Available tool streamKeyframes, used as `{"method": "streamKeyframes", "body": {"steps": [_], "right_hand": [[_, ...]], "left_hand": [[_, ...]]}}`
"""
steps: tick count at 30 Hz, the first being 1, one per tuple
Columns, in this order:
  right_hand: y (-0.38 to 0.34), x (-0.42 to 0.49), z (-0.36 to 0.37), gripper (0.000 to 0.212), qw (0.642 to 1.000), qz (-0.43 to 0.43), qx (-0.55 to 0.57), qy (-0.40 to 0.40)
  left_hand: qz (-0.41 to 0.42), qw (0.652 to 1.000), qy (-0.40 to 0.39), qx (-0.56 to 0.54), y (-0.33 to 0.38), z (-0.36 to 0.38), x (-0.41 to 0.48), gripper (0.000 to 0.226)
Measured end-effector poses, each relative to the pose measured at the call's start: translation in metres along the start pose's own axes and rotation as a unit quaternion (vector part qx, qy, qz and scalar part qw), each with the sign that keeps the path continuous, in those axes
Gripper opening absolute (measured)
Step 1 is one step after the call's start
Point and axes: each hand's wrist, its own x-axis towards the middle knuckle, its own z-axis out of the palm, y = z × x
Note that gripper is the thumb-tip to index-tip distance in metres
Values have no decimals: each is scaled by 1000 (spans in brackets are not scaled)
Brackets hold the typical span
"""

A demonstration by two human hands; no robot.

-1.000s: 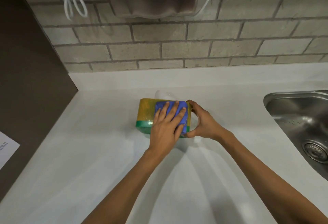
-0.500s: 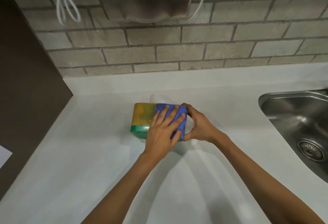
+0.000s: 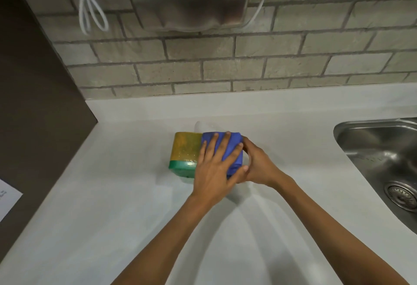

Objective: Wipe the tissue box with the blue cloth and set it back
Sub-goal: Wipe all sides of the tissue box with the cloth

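Tissue box (image 3: pixel 185 152), yellow top with green band, sits on white countertop (image 3: pixel 112 205) near brick wall (image 3: pixel 225 70), well left of steel sink (image 3: pixel 372 149). Your left hand (image 3: pixel 213 169) lies flat, fingers spread, pressing blue cloth (image 3: pixel 234 156) onto box's right half. Your right hand (image 3: pixel 259 167) wraps box's right end, thumb and fingers clamped on it. White tissue (image 3: pixel 199 125) pokes up behind box.

Yellow-and-green tissue box (image 3: pixel 185 149), blue cloth (image 3: pixel 232 149), white counter (image 3: pixel 112 194), grey brick wall (image 3: pixel 248 63).
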Motion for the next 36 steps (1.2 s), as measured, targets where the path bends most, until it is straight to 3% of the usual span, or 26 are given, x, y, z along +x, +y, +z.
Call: {"method": "streamKeyframes", "body": {"steps": [11, 14, 20, 22, 25, 29, 32, 36], "right_hand": [[4, 1, 2, 103, 1000, 5, -8, -1], [3, 2, 4, 103, 1000, -1, -19, 7], [6, 0, 4, 98, 1000, -14, -9, 14], [6, -1, 7, 98, 1000, -20, -11, 20], [4, -2, 13, 99, 998, -28, -32, 41], [0, -7, 24, 96, 994, -46, -68, 75], [1, -12, 39, 95, 983, -84, -130, 96], [-1, -23, 55, 85, 968, -103, -196, 120]], "left_hand": [[-214, 971, 72, -74, -62, -7, -17, 43], [-165, 983, 79, -35, -37, -5, -16, 44], [17, 999, 49, 13, -2, 6, -14, 45], [3, 998, 57, 20, -11, 8, -16, 46], [-120, 990, 70, 6, -26, 5, -19, 50], [-291, 950, 89, -70, -44, 8, -20, 52], [-424, 875, 118, -202, -47, 11, -21, 56], [-501, 795, 138, -313, -44, 14, -24, 57]]}}
